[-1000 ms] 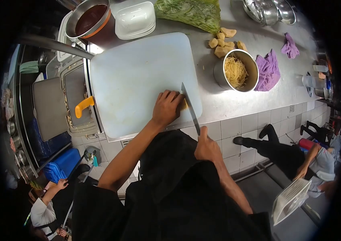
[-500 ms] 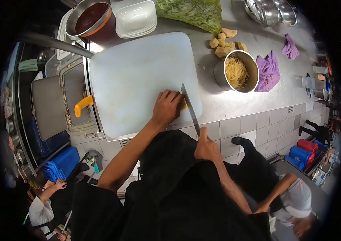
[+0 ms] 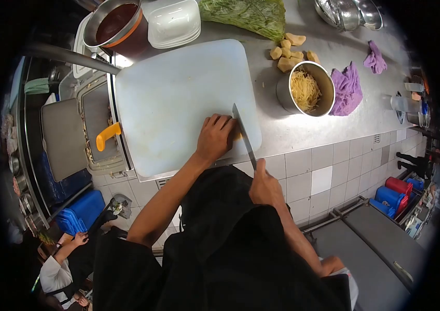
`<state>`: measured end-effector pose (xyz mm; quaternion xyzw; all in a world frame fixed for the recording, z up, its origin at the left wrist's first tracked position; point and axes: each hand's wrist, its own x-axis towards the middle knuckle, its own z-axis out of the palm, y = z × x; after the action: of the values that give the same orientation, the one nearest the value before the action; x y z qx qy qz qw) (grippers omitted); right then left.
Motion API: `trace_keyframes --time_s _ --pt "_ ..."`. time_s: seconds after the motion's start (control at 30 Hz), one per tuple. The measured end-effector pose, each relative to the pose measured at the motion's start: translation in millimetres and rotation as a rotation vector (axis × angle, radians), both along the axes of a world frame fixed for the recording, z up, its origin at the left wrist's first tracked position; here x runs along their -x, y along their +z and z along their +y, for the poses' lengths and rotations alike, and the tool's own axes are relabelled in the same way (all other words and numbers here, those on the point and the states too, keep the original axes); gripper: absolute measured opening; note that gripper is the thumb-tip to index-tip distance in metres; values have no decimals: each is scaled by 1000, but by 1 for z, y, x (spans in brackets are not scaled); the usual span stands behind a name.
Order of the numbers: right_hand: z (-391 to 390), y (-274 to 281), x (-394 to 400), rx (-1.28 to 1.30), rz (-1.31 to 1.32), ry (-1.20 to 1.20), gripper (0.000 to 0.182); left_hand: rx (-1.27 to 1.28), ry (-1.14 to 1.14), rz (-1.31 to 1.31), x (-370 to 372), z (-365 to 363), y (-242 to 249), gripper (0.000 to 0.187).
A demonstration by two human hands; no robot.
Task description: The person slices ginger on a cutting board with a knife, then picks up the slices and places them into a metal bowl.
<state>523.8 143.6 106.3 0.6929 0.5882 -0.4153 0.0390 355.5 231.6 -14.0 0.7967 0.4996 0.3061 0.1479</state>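
Observation:
A large white cutting board [image 3: 178,93] lies at the counter's edge in front of me. My left hand [image 3: 215,139] presses down near its lower right part, fingers curled over a small yellow piece of ginger [image 3: 238,136], mostly hidden under them. My right hand [image 3: 266,185] is wrapped round the handle of a kitchen knife [image 3: 246,136], whose long blade stands right beside the left fingertips. To the right, a steel pot [image 3: 329,85] holds thin yellow shreds [image 3: 305,92]. Peeled chunks of ginger [image 3: 285,64] sit behind the pot.
White square bowls [image 3: 174,23] are stacked behind the board, beside a pot of dark red liquid [image 3: 119,23]. Bagged greens [image 3: 246,15], purple cloths [image 3: 346,90] and metal bowls [image 3: 349,15] are on the counter. An orange handle [image 3: 108,136] lies left. Another person [image 3: 56,274] is at lower left.
Both hands stay nearly in place, the knife and right hand shifting very slightly. The person at lower right has moved down and left, mostly behind my right arm, uncovering a grey surface.

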Motion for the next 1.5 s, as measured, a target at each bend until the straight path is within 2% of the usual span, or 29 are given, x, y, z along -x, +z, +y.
trace_keyframes --time_s 0.13,0.17,0.23,0.37,0.43,0.57,0.77,0.87,0.93,0.97,1.03,1.17,1.23,1.37,1.43,1.5 --pt "9 -21 5 -163 96 -19 25 -13 20 -18 -1 0 4 24" --pt "11 -24 6 -166 104 -19 25 -16 20 -10 1 2 6 24" --pt "9 -23 4 -159 86 -23 25 119 34 -159 2 2 11 22" --pt "11 -20 5 -154 85 -24 25 112 21 -174 7 -3 27 22" --pt "9 -20 5 -179 95 -5 25 165 61 -99 1 -8 28 24" --pt "11 -4 2 -158 106 -9 29 144 31 -71 -1 -10 20 29" --pt "-8 19 -3 43 -55 30 37 193 40 -26 -2 -11 23 39" --pt "-5 2 -2 57 -29 27 35 185 41 -35 -3 -9 21 38" --pt "4 -26 2 -140 117 1 32 162 51 -40 -4 -9 18 36" --pt "12 -27 3 -141 116 7 32 160 56 -41 -4 -9 18 36" --pt "24 -20 8 -202 146 2 30 171 47 -53 -2 -9 20 35" --pt "30 23 6 -145 133 40 30 188 39 -47 -2 -11 21 35" --pt "19 39 4 34 -33 85 30 171 46 -98 -3 -10 19 36" --pt "4 10 5 113 -51 47 30 176 50 -80 0 -11 21 38" --pt "11 -18 9 -102 103 1 32 193 51 -66 -1 -10 14 40" --pt "28 -19 11 -138 125 13 33 168 55 -75 0 -6 13 40"
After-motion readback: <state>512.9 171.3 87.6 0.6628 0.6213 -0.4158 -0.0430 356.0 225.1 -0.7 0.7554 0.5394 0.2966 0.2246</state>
